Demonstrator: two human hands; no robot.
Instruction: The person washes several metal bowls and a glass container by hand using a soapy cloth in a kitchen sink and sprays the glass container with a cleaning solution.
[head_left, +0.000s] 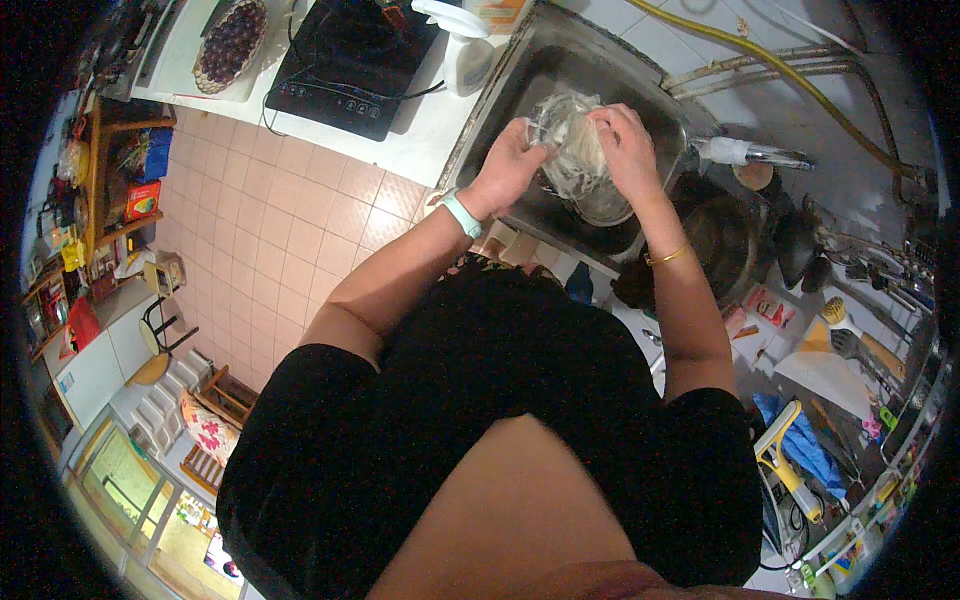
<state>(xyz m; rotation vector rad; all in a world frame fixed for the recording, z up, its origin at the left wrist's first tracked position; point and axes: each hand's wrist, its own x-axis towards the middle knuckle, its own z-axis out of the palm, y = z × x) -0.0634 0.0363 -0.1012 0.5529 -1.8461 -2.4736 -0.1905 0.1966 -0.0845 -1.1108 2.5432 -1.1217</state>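
Observation:
A crumpled clear plastic bag (574, 150) with pale contents, too unclear to name, is held over the metal sink (517, 67). On its left side my left hand (514, 165) pinches the plastic between thumb and fingers; a pale green watch is on that wrist. My right hand (626, 150) grips the bag's upper right side, with a gold bangle farther down the forearm. Beneath the bag, a round, see-through rim (604, 210) shows; what it belongs to is unclear.
Left of the sink, a white spray bottle (466, 64) and a black induction cooktop (352, 67) stand on the white counter (420, 154), beyond them a basket of dark round fruit (232, 45). The tap (750, 152) juts in at right, near dark pans (712, 232).

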